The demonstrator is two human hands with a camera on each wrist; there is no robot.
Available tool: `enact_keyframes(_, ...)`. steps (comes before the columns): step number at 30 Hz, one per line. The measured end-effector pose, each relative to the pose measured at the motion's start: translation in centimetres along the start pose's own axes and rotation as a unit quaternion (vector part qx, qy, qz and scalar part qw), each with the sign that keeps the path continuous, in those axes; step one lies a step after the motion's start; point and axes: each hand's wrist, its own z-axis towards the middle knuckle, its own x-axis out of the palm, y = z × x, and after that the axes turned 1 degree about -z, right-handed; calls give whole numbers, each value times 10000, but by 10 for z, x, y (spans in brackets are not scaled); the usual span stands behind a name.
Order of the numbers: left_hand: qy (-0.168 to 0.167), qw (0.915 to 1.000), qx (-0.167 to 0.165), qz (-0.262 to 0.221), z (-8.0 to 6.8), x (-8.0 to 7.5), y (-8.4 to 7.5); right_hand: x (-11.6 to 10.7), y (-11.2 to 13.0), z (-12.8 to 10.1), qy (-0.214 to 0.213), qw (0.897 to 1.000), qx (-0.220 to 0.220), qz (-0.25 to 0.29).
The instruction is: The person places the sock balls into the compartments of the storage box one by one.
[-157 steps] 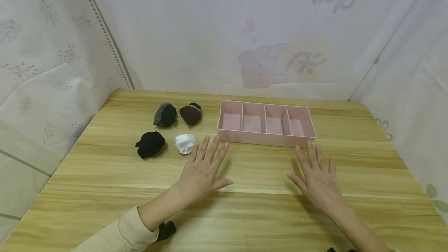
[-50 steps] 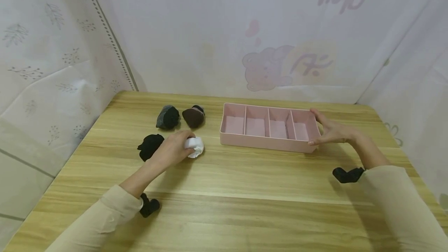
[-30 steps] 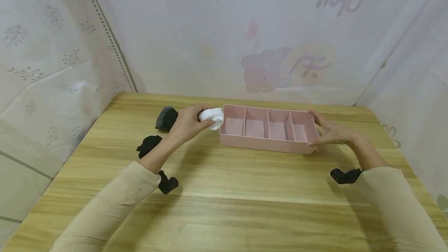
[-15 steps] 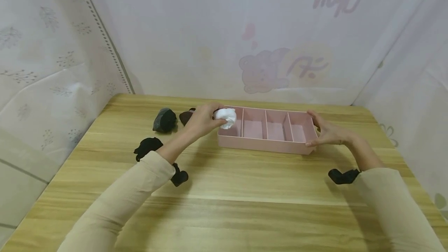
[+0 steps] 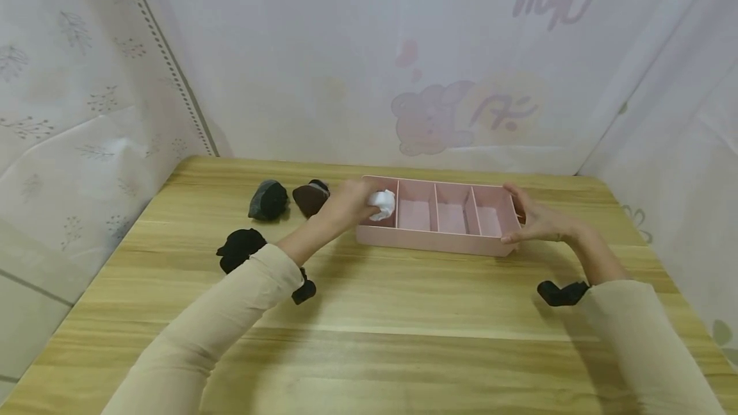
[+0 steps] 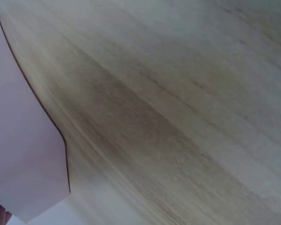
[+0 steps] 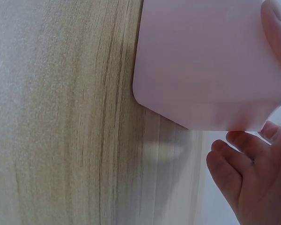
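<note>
The left hand (image 5: 346, 203) pinched a balled white sock (image 5: 384, 204) at the leftmost of 4 compartments in the pink box (image 5: 432, 242), its depth unclear. The right hand (image 5: 541, 219) gripped the box's right end, thumb nearer than fingers. 3 dark balled socks (image 5: 268, 200) lay left of the box on the wooden table (image 5: 415, 364).
</note>
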Motion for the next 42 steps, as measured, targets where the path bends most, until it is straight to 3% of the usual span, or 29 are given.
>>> enact_keyframes(13, 248, 9971, 131, 701, 5, 7, -3, 0, -3, 1, -68, 9999, -107, 111)
enact_keyframes(28, 679, 9843, 28, 1628, 16, 16, -9, 1, -4, 2, -59, 9998, -41, 165)
enact_keyframes(36, 695, 9805, 99, 1834, 19, 20, -10, 1, -4, 2, -87, 9999, 2, 76)
enact_keyframes(42, 750, 9828, -15, 1691, 19, 20, -11, 1, -6, 2, -65, 9999, 17, 88)
